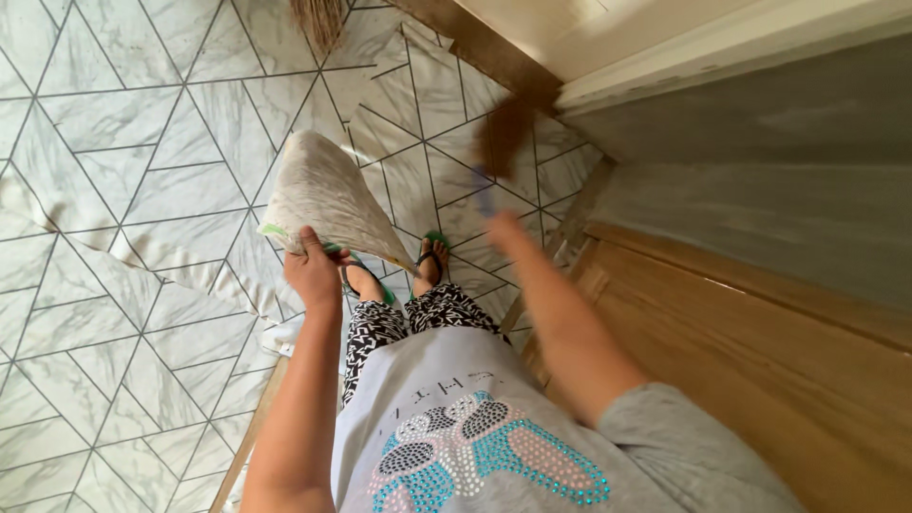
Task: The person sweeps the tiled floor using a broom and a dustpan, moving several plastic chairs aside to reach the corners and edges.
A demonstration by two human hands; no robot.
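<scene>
my left hand (313, 268) gripping a dustpan (323, 199), my blurred right hand (503, 228) clutching a small brush (502, 142), over marble-patterned floor tiles (123, 142)

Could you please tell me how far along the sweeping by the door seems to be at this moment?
Done: the tiled floor shows no obvious dirt, though fine dust would not show. In hand: the left hand holds a grey dustpan tilted above the tiles, while the right hand, blurred, holds a small brush near the wooden threshold. Left: I cannot tell what the dustpan holds, so emptying seems not yet done.
</scene>
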